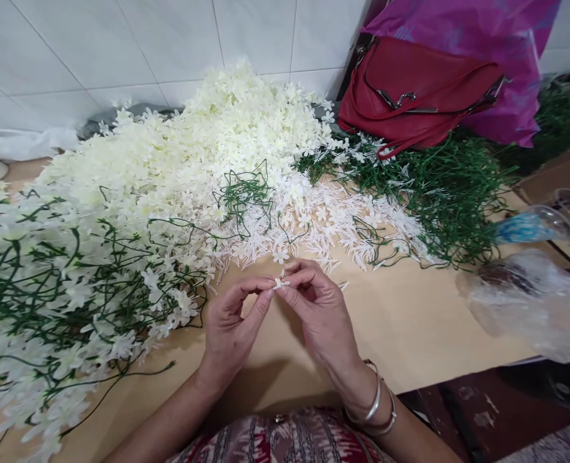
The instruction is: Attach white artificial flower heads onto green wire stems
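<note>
My left hand and my right hand meet over the front of the table. Between their fingertips is a small white artificial flower, pinched from both sides. Both hands are closed in a thumb-and-finger pinch. Just beyond them lies a single white blossom at the edge of a scatter of thin white stamens. A large heap of cream-white artificial blossoms rises behind. To the left, white flowers on green stems are piled up.
A mass of green plastic stems lies at the right. Behind it sit a red handbag and a purple bag. A clear plastic cup and a crumpled clear plastic bag are at the right edge. White tiles line the back.
</note>
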Demonstrator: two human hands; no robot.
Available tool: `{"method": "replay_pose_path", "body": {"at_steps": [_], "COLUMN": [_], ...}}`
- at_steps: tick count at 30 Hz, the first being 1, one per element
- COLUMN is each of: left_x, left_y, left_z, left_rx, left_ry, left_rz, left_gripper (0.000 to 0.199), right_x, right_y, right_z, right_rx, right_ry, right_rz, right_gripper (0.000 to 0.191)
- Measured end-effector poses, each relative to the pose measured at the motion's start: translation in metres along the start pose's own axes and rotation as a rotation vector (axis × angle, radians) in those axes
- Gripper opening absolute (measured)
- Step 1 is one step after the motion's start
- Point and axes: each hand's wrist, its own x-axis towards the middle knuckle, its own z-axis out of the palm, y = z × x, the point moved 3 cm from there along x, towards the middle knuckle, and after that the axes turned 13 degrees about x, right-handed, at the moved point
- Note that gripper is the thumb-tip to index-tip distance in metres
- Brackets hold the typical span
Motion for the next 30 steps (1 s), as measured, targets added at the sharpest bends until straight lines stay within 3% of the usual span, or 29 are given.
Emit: {"method": "replay_pose_path", "body": {"at_steps": [6,16,25,30], "left_x": [-0.005,-0.007,-0.002,0.003], "left_y": [0.001,0.004,0.0,0.001], "left_z": [0.003,0.004,0.001,0.001], "left_rx": [-0.031,-0.014,-0.057,-0.186], "left_ry": [-0.033,-0.02,-0.064,-0.016], "left_rz": [0.013,0.084,0.047,-0.071], "left_gripper": [0.015,0.025,0.018,0.008], "right_x": [0.001,-0.004,0.001,0.0], "right_y": [-0.018,-0.019,-0.019,-0.015], "right_z": [-0.003,0.0,-0.002,-0.001], "right_rx": [-0.23,-0.19,-0.178,-0.178], "right_ry": [-0.146,-0.161,-0.154,-0.121], "right_rz": [-0.173,-0.301,-0.171,-0.095], "right_gripper": [0.017,0.021,0.016,0.008]}}
